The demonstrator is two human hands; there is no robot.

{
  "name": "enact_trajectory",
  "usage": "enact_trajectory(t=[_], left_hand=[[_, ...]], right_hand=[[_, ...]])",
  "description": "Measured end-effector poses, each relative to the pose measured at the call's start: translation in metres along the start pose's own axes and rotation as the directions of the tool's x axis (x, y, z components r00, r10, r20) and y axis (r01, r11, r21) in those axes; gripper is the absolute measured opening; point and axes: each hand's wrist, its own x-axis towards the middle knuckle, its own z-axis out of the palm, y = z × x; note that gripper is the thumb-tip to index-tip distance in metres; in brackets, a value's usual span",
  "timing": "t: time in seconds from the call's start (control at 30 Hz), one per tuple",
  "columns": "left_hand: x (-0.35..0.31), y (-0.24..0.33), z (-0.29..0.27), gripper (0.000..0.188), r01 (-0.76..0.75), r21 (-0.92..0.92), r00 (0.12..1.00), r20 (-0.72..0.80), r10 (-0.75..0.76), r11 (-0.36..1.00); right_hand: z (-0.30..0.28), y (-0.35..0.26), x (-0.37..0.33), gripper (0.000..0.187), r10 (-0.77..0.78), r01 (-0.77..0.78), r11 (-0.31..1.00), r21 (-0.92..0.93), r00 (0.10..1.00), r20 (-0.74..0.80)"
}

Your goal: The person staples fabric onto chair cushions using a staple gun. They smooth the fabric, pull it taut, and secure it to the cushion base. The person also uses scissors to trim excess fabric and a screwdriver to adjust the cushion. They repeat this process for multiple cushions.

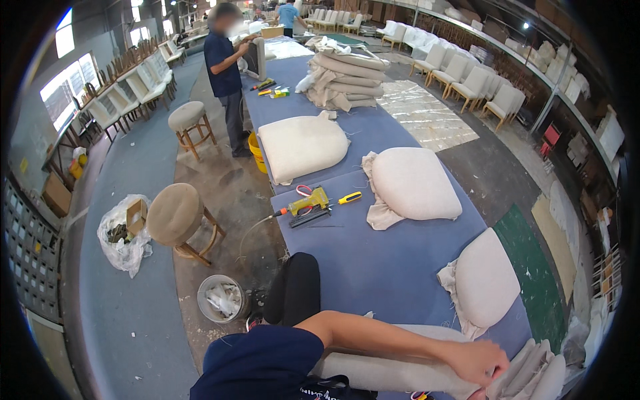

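Beige and long, the padded piece (407, 377) lies partly under the left forearm (393, 337) at the near end of the blue worktop (393, 280). Handling it well probably means keeping its surface smooth and pressing evenly, without creasing. Its right end is just by the left hand (475, 363), whose fingers (497, 366) curl partly closed; whether they grip anything cannot be told. Folded fabric (548, 381) sits just beyond them. Only a sliver of the right hand (478, 395) shows, its grip hidden.

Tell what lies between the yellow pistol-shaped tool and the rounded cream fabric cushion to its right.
In the head view, a short yellow-and-black hand tool lies between the pistol-shaped tool and the cushion, on the blue tabletop.
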Motion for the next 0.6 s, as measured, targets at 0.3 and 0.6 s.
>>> enact_trajectory(t=[0.3,0.6], left_hand=[[0.02,-0.004,-0.02,0.02,-0.015,-0.183,0.961,0.269,0.065,0.983],[0.013,-0.041,-0.188,0.023,0.325,-0.145,0.945,0.02,-0.325,0.935]], right_hand=[[0.036,-0.015,0.02,0.037,0.198,-0.183,0.849,0.495,0.98,0.022],[0.189,-0.013,0.127,0.034,0.281,-0.442,0.634,0.634,0.896,0.344]])
